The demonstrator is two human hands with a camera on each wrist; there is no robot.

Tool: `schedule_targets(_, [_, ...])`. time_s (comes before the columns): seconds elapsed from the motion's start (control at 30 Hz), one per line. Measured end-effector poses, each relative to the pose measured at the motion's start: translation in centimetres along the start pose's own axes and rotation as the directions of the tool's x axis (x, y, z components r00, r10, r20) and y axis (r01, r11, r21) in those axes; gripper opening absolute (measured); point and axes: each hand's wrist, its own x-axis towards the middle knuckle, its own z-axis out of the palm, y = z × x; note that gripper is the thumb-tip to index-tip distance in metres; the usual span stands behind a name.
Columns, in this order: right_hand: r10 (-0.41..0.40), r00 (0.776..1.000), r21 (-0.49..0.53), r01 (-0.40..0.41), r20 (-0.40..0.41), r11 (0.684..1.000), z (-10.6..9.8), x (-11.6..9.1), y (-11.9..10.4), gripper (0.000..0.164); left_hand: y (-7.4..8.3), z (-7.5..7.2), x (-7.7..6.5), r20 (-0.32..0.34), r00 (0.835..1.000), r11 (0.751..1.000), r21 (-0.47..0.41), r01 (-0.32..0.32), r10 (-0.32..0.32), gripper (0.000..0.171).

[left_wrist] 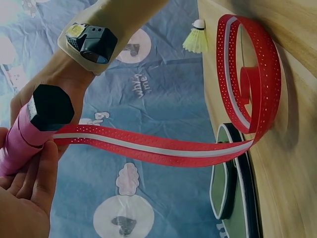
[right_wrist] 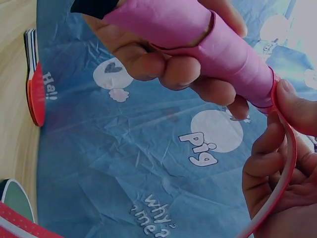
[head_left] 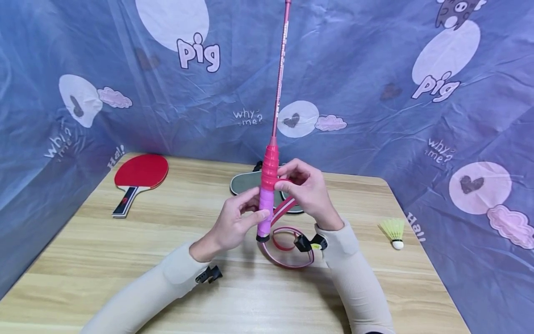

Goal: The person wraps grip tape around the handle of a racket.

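A badminton racket (head_left: 270, 171) stands upright between the two hands, its pink shaft rising out of the head view. Red grip tape covers the upper handle; the lower handle shows a purple-pink wrap (right_wrist: 237, 64) above a black end cap (left_wrist: 52, 106). The left hand (head_left: 236, 222) grips this lower part, fingers behind it and thumb in front. At the lower edge of the red wrap, the right hand (head_left: 306, 190) pinches the perforated red grip tape (left_wrist: 148, 146) between thumb and fingers. From there the tape hangs in a curl down to the table, its pale centre strip visible.
A red table tennis bat (head_left: 142, 174) lies at the table's back left. Behind the racket is a grey-green case (head_left: 246, 182) with white edging. Toward the right edge sits a yellow shuttlecock (head_left: 393, 232). Blue printed cloth (head_left: 354, 60) surrounds the wooden table (head_left: 167, 260).
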Motion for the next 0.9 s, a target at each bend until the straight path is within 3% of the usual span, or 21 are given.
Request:
schedule_targets(0.27, [0.051,0.998,0.051,-0.053,0.037,0.997,-0.21,0.14,0.13,0.026,0.01,0.06,-0.22,0.051,0.998,0.994,-0.102,0.037,-0.032,0.044])
schedule_targets(0.5, [0.082,0.991,0.079,-0.091,0.107,0.993,-0.63,-0.09,0.38,0.032,-0.04,-0.05,-0.40,0.143,0.987,0.967,-0.234,0.100,-0.068,0.042])
schedule_targets(0.77, [0.018,0.973,0.081,-0.038,0.232,0.996,-0.89,-0.14,0.46,0.024,-0.34,-0.01,-0.14,0.203,0.979,0.945,-0.314,0.089,-0.025,0.039])
schedule_targets(0.9, [0.011,0.972,0.086,-0.032,0.235,0.996,-0.62,-0.22,0.28,0.026,-0.69,0.10,-0.22,0.203,0.979,0.944,-0.323,0.069,-0.002,0.040])
